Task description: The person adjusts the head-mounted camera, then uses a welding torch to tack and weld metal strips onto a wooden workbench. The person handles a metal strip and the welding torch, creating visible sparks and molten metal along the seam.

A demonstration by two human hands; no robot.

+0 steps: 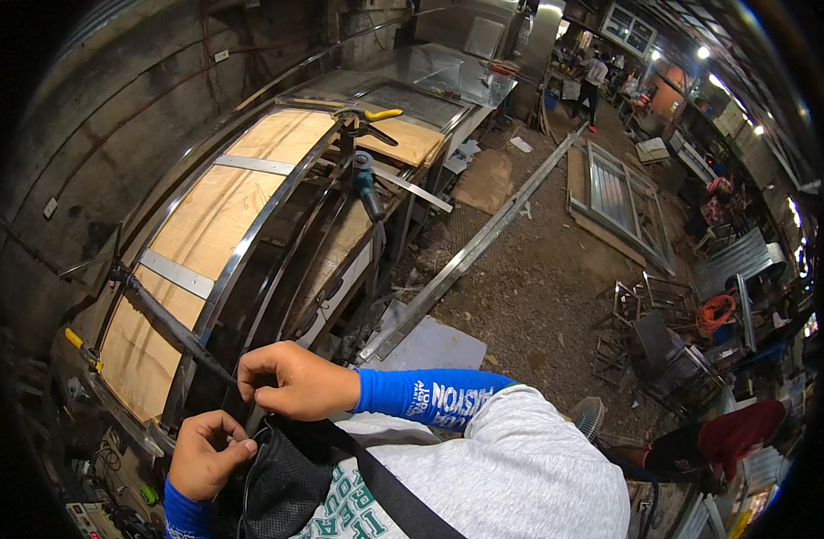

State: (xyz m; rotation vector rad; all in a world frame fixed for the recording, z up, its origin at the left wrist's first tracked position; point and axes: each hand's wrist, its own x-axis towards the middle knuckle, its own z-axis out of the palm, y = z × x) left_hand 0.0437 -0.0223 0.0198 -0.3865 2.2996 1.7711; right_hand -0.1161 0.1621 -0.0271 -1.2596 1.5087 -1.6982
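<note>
Just above a black mesh pouch that hangs at my chest on a black strap, my right hand is closed with its fingers curled; whatever it grips is hidden. Lower and to the left, my left hand has thumb and forefinger pressed together at the pouch's edge, the thing pinched too small to make out. Beyond them stretches a plywood panel in a shiny metal frame. A dark bar crosses its near part. A yellow-handled clamp grips the far end, beside a teal angle grinder.
A long metal profile lies across the dirt floor. Metal window frames rest on the right, near metal stools and an orange coiled hose. A person stands far back; another in dark red is at lower right.
</note>
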